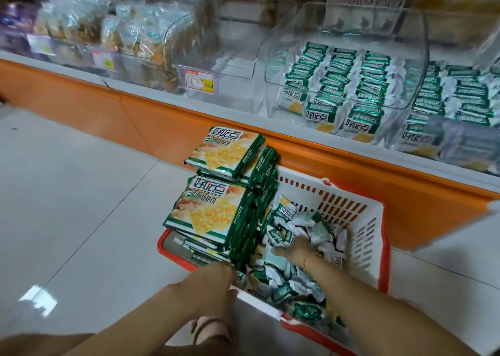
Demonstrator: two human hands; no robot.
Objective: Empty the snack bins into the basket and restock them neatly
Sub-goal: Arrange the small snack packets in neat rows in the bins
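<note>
A white basket with a red rim (362, 236) stands on the floor below the shelf. Its left side holds two tall stacks of large green cracker packs (213, 209). Its right side is full of loose small green-and-white snack packets (286, 282). My right hand (293, 249) is dug into the loose packets with its fingers closed among them. My left hand (216, 277) is at the basket's near rim, against the foot of the stacks, fingers hidden. On the shelf, a clear bin (405, 39) holds neat rows of the same small packets.
Another clear bin with packets (460, 96) sits at the right. A clear bin with nothing visible in it (238, 66), carrying a red price tag (199, 81), stands left of the filled one. Bagged snacks (121, 31) fill bins further left. The orange shelf front (162, 123) edges the tiled floor (81, 207).
</note>
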